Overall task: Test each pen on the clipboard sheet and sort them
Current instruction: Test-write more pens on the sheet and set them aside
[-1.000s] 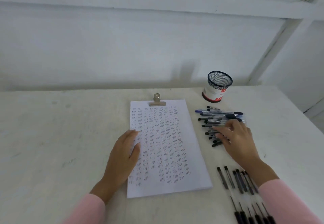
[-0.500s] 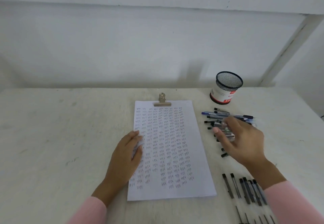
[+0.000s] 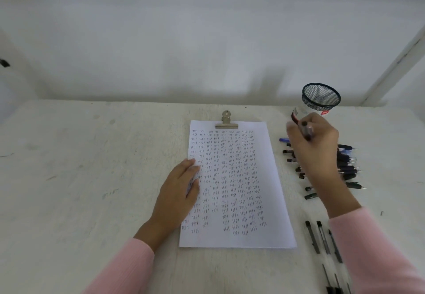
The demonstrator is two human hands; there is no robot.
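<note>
A clipboard sheet (image 3: 236,178) covered in rows of small handwritten marks lies in the middle of the table under a metal clip (image 3: 226,120). My left hand (image 3: 178,192) rests flat on its left edge. My right hand (image 3: 315,149) is raised above a loose pile of pens (image 3: 345,167) right of the sheet and grips one pen (image 3: 307,130) with its dark end pointing up. That hand and its forearm hide much of the pile. A separate row of black pens (image 3: 322,238) lies at the near right, partly under my pink sleeve.
A black mesh pen cup (image 3: 320,98) with a white and red label stands at the back right, just beyond my right hand. The white table (image 3: 80,178) meets a white wall at the back.
My right hand has lifted off the pile with one pen held in it and moved up toward the mesh cup. The left hand stays on the sheet.
</note>
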